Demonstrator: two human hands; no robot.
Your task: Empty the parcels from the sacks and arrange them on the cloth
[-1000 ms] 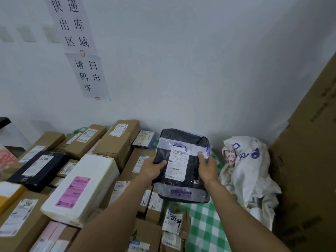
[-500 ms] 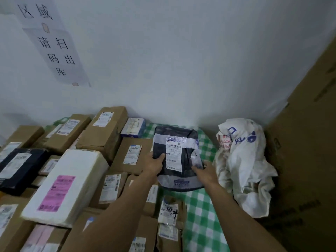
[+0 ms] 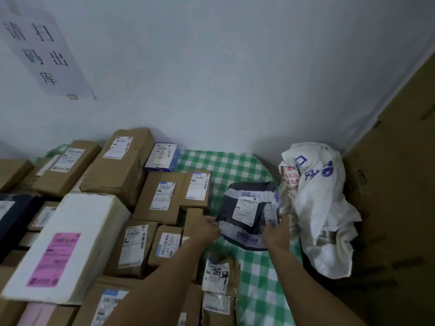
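A dark plastic mailer parcel (image 3: 247,212) with a white label lies on the green checked cloth (image 3: 235,165), just left of the white sack. My left hand (image 3: 207,228) pinches its near left corner. My right hand (image 3: 277,231) grips its near right edge. The crumpled white sack (image 3: 320,208) with blue and red print slumps against the right side. Brown cardboard parcels (image 3: 164,194) fill the cloth to the left of the mailer.
A white foam box with a pink label (image 3: 66,245) sits on the boxes at the left. A small paper parcel (image 3: 219,283) lies near my left forearm. A tall cardboard sheet (image 3: 400,184) stands at the right. Wall behind carries a paper sign (image 3: 44,50).
Both hands have lowered the dark mailer from the air down onto the checked cloth beside the sack. The view has tilted downward.
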